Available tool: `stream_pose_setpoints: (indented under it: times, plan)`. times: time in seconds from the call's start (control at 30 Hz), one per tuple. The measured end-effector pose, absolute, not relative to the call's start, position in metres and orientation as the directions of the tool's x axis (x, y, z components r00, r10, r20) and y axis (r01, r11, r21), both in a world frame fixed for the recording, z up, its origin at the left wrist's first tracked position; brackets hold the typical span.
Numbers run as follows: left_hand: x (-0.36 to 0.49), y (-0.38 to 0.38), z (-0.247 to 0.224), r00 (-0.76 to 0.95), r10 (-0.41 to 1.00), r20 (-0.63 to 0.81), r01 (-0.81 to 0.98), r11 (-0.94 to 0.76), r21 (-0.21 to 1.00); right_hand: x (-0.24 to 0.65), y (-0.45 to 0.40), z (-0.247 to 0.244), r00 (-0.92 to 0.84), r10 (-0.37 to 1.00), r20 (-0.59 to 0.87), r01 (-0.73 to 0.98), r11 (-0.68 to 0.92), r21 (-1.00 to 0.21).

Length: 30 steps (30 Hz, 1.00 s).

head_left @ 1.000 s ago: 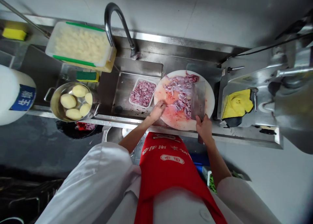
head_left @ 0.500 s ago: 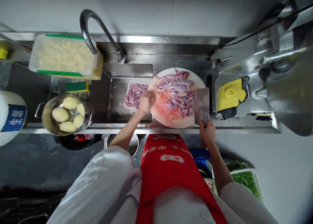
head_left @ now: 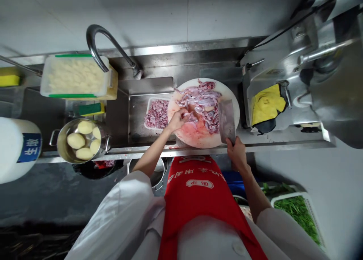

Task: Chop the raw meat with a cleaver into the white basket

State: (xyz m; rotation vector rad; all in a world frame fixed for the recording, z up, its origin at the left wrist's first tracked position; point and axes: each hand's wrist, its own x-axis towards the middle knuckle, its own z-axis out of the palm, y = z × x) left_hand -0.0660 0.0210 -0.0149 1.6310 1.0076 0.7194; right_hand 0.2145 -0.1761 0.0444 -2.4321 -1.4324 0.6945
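A round white cutting board (head_left: pixel 204 141), stained red, lies across the sink's right edge. Whole skinned frogs (head_left: pixel 201 95) are laid along its far half, with a heap of cut frog meat (head_left: pixel 211 120) nearer me. My left hand (head_left: pixel 177 119) is over the board's left side, fingers closed on a piece of frog meat (head_left: pixel 191 118). In my right hand (head_left: pixel 236 152) is the handle of a broad cleaver (head_left: pixel 227 120). Its blade lies over the board's right side, beside the heap. A white tray (head_left: pixel 148 124) of chopped meat (head_left: pixel 157 113) sits in the sink left of the board.
A curved faucet (head_left: pixel 113 41) rises behind the sink. To the left are a steel pot (head_left: pixel 64 150) of peeled potatoes (head_left: pixel 76 140), a lidded tub (head_left: pixel 76 76) and a sponge (head_left: pixel 90 109). On the right, a yellow cloth (head_left: pixel 266 103) lies by metal equipment. A basket of greens (head_left: pixel 297 212) stands below.
My left hand has moved right, from near the tray onto the board, and now grips a meat piece. The cleaver has shifted slightly left, closer to the heap. The camera view has tilted a little.
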Motion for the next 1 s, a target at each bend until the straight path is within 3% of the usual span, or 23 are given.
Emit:
stream_pose_setpoints:
  times: [0.2,0.3,0.5,0.73,0.9,1.0]
  plan:
    - [-0.100,-0.016,-0.025,0.059,0.969,-0.239,0.018,0.238,0.971,0.185,-0.168,0.053,0.217,0.910,-0.354,0.887,-0.335,-0.318]
    - [-0.118,-0.044,-0.036,-0.097,0.950,-0.297,-0.045,0.294,0.955,0.164,-0.164,0.054,0.095,0.899,-0.427,0.932,-0.231,-0.279]
    - [-0.132,-0.086,-0.051,-0.162,0.935,-0.314,-0.031,0.313,0.949,0.148,-0.160,0.051,0.027,0.877,-0.480,0.962,-0.153,-0.225]
    - [-0.120,-0.086,-0.050,-0.211,0.875,-0.435,-0.244,0.384,0.890,0.141,-0.143,0.061,-0.020,0.885,-0.465,0.977,-0.080,-0.195]
    - [-0.102,-0.079,-0.046,-0.368,0.895,-0.254,-0.074,0.244,0.967,0.106,-0.101,0.077,-0.024,0.922,-0.387,0.966,-0.078,-0.245]
    - [-0.086,-0.070,-0.044,-0.322,0.936,-0.141,0.077,0.174,0.982,0.098,-0.089,0.074,-0.029,0.911,-0.411,0.960,-0.089,-0.264]
